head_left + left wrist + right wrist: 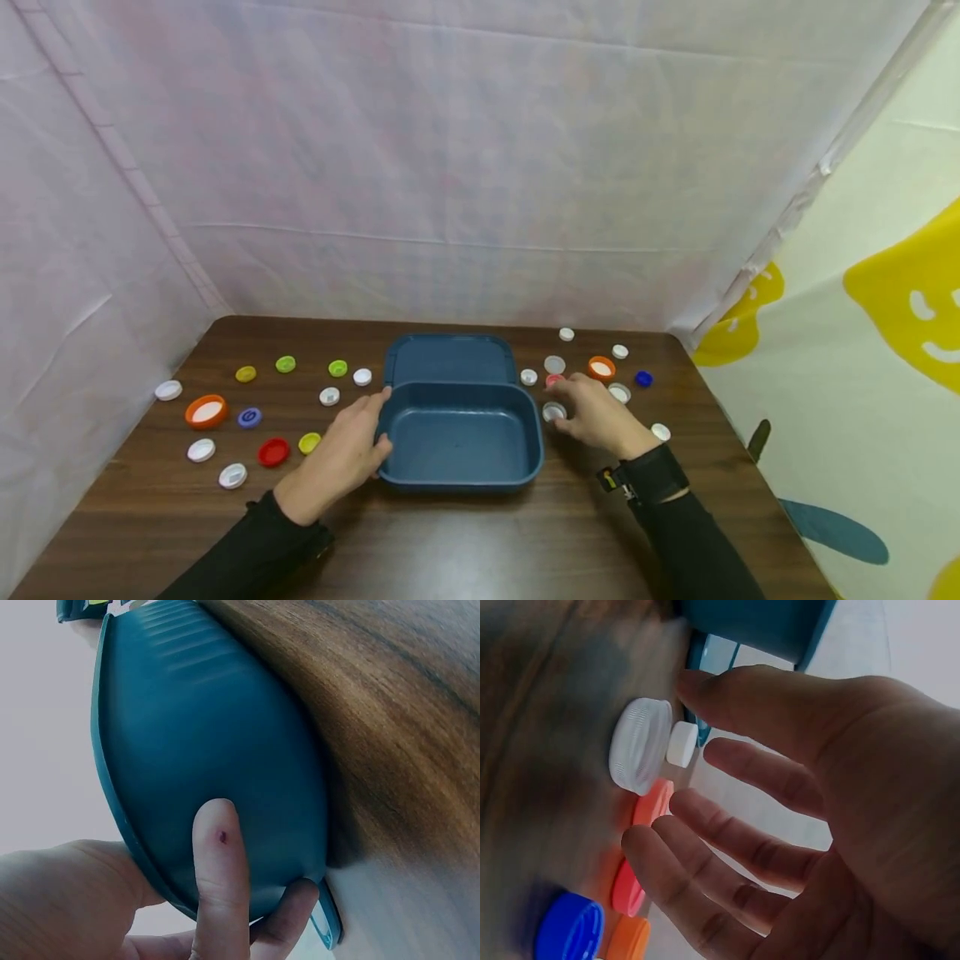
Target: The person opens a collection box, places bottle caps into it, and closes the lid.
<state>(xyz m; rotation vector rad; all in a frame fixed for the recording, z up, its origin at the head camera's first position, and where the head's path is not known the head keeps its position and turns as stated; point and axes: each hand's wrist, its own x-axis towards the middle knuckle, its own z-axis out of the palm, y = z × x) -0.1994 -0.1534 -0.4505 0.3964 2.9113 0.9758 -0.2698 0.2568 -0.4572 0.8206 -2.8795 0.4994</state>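
Note:
A blue plastic box point(461, 486) stands in the middle of the table, its inside bare. My left hand point(341, 458) holds the box's left side. In the left wrist view, its fingers point(221, 877) lie against the outer wall, and part of the hand passes behind the rim. Over the caps to the right of the box, my right hand point(600, 417) reaches with fingers apart and slightly bent, holding nothing. A translucent cap point(553, 412) lies by its thumb and a pink cap point(554, 380) by its fingertips. A small white cap point(682, 744) shows beyond the thumb.
Left of the box, several caps lie scattered, among them a red cap point(273, 452), an orange one point(206, 412) and a yellow one point(309, 442). A blue cap point(643, 379) lies at right. A flat blue lid point(450, 358) extends behind the box, near the white cloth wall point(450, 167).

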